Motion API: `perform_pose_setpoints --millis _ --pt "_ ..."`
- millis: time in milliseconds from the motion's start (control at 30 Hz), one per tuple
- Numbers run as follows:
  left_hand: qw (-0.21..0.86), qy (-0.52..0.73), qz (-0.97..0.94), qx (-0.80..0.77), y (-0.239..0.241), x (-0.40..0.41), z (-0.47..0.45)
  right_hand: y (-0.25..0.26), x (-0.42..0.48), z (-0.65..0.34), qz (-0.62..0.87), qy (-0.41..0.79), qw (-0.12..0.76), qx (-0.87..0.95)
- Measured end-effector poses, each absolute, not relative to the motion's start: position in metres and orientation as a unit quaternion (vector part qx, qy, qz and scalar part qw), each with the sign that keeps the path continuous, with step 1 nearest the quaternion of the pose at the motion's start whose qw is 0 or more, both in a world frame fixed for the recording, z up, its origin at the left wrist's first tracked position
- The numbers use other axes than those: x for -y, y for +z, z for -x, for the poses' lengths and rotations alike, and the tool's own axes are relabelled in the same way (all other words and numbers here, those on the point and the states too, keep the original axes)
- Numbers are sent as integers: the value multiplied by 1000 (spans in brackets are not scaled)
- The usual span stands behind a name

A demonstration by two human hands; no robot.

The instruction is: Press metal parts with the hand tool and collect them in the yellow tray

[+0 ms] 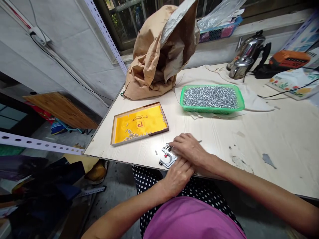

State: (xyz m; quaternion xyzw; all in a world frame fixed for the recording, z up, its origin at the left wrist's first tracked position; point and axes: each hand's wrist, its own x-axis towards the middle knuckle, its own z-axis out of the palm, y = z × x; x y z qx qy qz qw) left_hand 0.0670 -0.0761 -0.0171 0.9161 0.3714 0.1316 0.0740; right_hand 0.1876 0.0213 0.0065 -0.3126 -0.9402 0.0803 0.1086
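Observation:
At the near edge of the pale wooden table [274,139] lies a small metal fixture [167,156] with a curved plate and a red tip. My right hand [190,150] rests on the table just right of it, fingers curled toward its top, pinching something I cannot make out. My left hand [177,176] sits at the table edge below the fixture, fingers bent against it. A yellow-lined shallow box [139,123] with several small metal pieces lies to the left. A green tray [211,98] full of silver screws stands farther back.
A crumpled brown paper sack [159,53] stands at the back left of the table. A metal kettle [245,54], an orange device [289,59] and a black cable [286,93] are at the back right. White cloth lies under the green tray. Clutter fills the floor at left.

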Motion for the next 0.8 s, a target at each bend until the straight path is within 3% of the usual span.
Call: perform_pose_setpoints --millis 200,300,400,467,567,633,800 --pt "38 264 -918 -292 17 106 -22 -9 -22 -107 183 123 41 974" --pt "-13 297 -852 -432 29 85 39 -16 -20 -93 187 141 36 971" --pt "-53 238 -729 -639 34 35 111 -10 -25 -98 213 152 59 963" --pt "-44 176 -656 -733 33 -2 149 1 -41 -115 248 151 124 949" --pt "-24 77 -607 -791 24 -47 179 26 -88 -160 323 107 268 901" --pt "-20 52 -600 -798 16 -66 186 46 -128 -196 378 39 320 868" --pt "1 20 -606 -795 4 -84 194 82 -176 -251 509 -82 270 814"
